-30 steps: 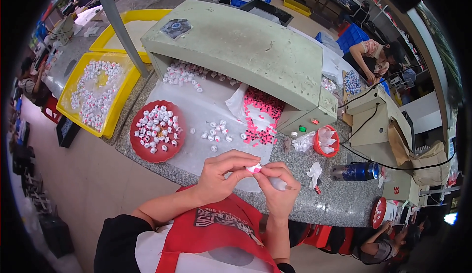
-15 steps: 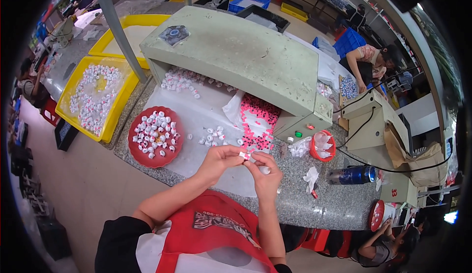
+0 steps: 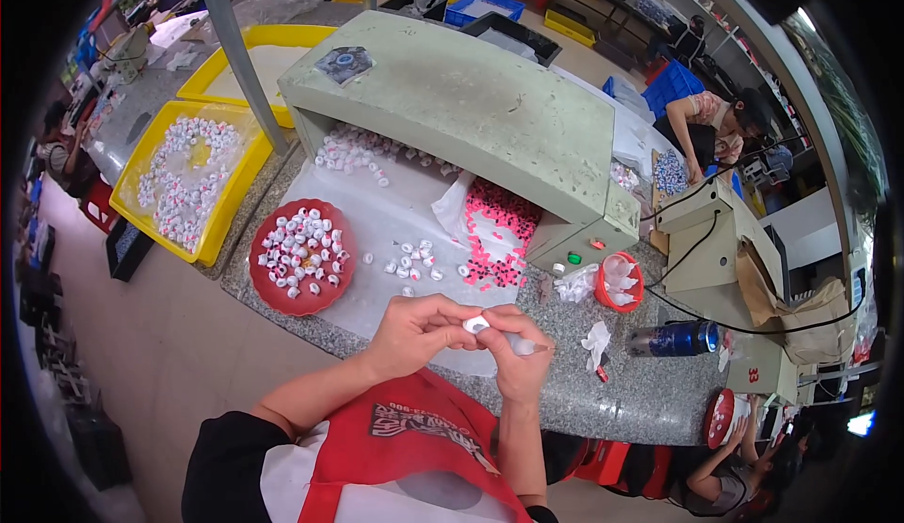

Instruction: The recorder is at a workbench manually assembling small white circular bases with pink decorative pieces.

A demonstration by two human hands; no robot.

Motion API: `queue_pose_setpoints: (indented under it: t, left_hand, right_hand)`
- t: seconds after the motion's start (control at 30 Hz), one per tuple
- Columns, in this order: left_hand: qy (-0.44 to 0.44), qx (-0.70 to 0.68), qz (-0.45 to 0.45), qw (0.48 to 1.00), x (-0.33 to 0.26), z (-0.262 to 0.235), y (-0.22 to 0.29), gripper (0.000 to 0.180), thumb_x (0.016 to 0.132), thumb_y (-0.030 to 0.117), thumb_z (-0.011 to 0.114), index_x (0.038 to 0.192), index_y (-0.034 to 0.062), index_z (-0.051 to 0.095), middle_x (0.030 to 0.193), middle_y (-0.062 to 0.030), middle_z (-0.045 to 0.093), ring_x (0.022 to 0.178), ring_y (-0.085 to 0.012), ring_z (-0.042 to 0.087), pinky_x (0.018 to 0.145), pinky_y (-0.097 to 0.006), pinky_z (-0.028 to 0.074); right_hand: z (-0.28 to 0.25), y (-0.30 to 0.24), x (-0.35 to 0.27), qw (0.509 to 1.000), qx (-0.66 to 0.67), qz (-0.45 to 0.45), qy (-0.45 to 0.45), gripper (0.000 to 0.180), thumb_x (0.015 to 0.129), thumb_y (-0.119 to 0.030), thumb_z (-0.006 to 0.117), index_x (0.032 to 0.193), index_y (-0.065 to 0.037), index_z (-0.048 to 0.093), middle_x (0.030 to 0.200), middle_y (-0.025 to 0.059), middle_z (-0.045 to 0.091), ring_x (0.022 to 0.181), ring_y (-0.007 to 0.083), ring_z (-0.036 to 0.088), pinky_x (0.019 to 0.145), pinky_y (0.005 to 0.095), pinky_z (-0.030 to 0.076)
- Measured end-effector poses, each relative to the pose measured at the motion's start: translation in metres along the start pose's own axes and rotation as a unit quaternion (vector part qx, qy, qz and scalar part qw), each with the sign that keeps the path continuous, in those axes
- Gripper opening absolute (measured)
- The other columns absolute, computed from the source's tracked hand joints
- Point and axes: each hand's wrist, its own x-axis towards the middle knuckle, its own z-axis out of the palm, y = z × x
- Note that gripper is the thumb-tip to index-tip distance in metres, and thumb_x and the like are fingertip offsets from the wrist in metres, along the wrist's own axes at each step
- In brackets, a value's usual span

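Both hands meet above the front edge of the bench. My left hand (image 3: 410, 337) pinches a small white rounded piece (image 3: 476, 324) between thumb and fingers. My right hand (image 3: 516, 365) steadies the same piece with its fingertips. Tucked in the right hand is a whitish, translucent pointed tool (image 3: 521, 343), its tip sticking out past the fingers; its exact kind is unclear. Beyond the hands, several similar white pieces (image 3: 407, 261) lie loose on a white sheet (image 3: 377, 299). Small pink and black bits (image 3: 497, 226) are spread on the sheet to their right.
A red scalloped plate (image 3: 347, 273) of white pieces stands left. Further left is a yellow tray (image 3: 226, 241) with more. A pale green metal hood (image 3: 452, 99) spans the bench behind. To the right are a red cup (image 3: 603, 295), crumpled tissue (image 3: 596, 342) and a blue can-like container (image 3: 670, 338). Other people sit nearby.
Both hands have come slightly nearer to me. The white piece has been turned: its pink marking faced me before, and now a plain white side with a grey patch shows.
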Motion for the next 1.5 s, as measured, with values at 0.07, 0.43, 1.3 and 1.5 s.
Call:
queue_pose_setpoints:
  t: [0.07,0.43,1.3,1.5]
  left_hand:
    - [0.021,-0.039,-0.018,0.999,-0.006,0.004,-0.004,0.021,0.078,-0.008,0.054,0.098,-0.0055,0.055,0.082,-0.0154,0.062,0.074,-0.0186,0.063,0.065,-0.025,0.052]
    - [0.028,-0.092,-0.053,0.994,-0.003,0.003,-0.019,0.023,0.079,-0.006,0.054,0.102,-0.0047,0.053,0.089,-0.0156,0.061,0.074,-0.0167,0.061,0.064,-0.025,0.051]
    - [0.054,-0.094,-0.013,0.994,-0.018,0.009,-0.007,0.021,0.080,-0.004,0.055,0.100,-0.0040,0.054,0.088,-0.0143,0.062,0.077,-0.0153,0.061,0.066,-0.024,0.051]
    - [0.047,-0.102,-0.017,0.994,-0.019,0.016,-0.004,0.019,0.079,-0.004,0.056,0.098,-0.0045,0.053,0.088,-0.0148,0.061,0.072,-0.0151,0.061,0.061,-0.024,0.051]
  right_hand:
    - [0.003,0.008,-0.007,1.000,0.005,0.002,0.016,0.014,0.073,0.008,0.061,0.086,0.003,0.060,0.087,0.0118,0.058,0.072,0.0154,0.058,0.063,0.0231,0.048]
    - [0.009,-0.003,-0.008,0.995,-0.018,0.084,0.041,0.016,0.077,0.005,0.058,0.092,0.004,0.054,0.084,0.0093,0.057,0.068,0.0121,0.057,0.061,0.0224,0.049]
    - [0.021,-0.008,-0.019,0.989,-0.123,-0.020,0.077,0.012,0.074,0.004,0.060,0.085,0.004,0.058,0.082,0.0102,0.056,0.067,0.0126,0.055,0.056,0.0219,0.048]
    - [0.018,-0.010,-0.026,0.992,-0.094,-0.023,0.086,0.012,0.074,0.003,0.061,0.086,0.003,0.058,0.084,0.0094,0.056,0.071,0.0121,0.055,0.060,0.0207,0.047]
